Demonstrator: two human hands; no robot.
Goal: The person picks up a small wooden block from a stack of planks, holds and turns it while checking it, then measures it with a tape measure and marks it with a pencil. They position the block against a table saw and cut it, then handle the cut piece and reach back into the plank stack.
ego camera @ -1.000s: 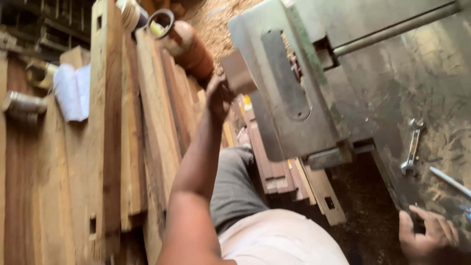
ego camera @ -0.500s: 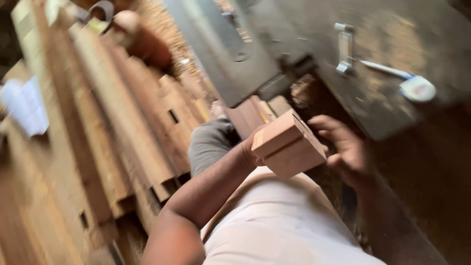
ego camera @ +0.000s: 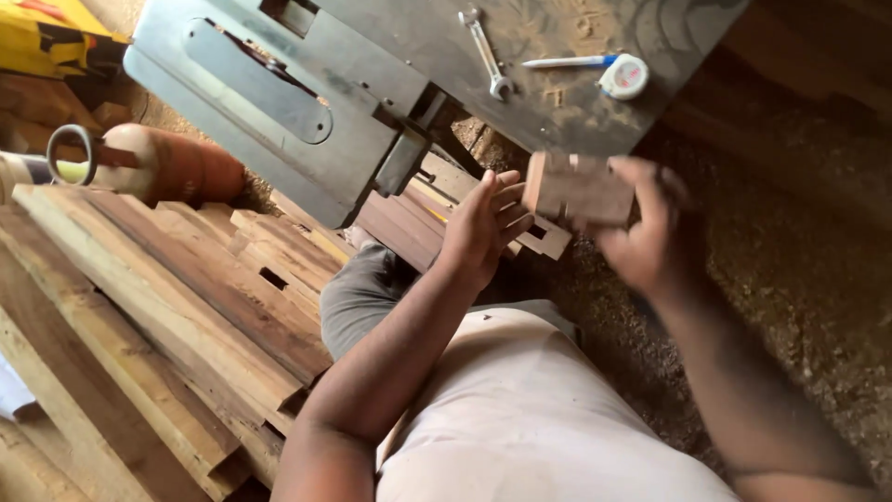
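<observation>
Below the saw table (ego camera: 279, 139), both hands, left (ego camera: 481, 223) and right (ego camera: 646, 237), seemingly grip a blurred wooden block (ego camera: 578, 191).

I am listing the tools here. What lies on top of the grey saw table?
On the saw table lie a wrench, a pen, a round tape measure and sawdust. Its far part runs out of view.

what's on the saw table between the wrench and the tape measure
In the head view, a blue and white pen lies between the wrench and the round white tape measure, on the sawdust-strewn saw table.
</observation>
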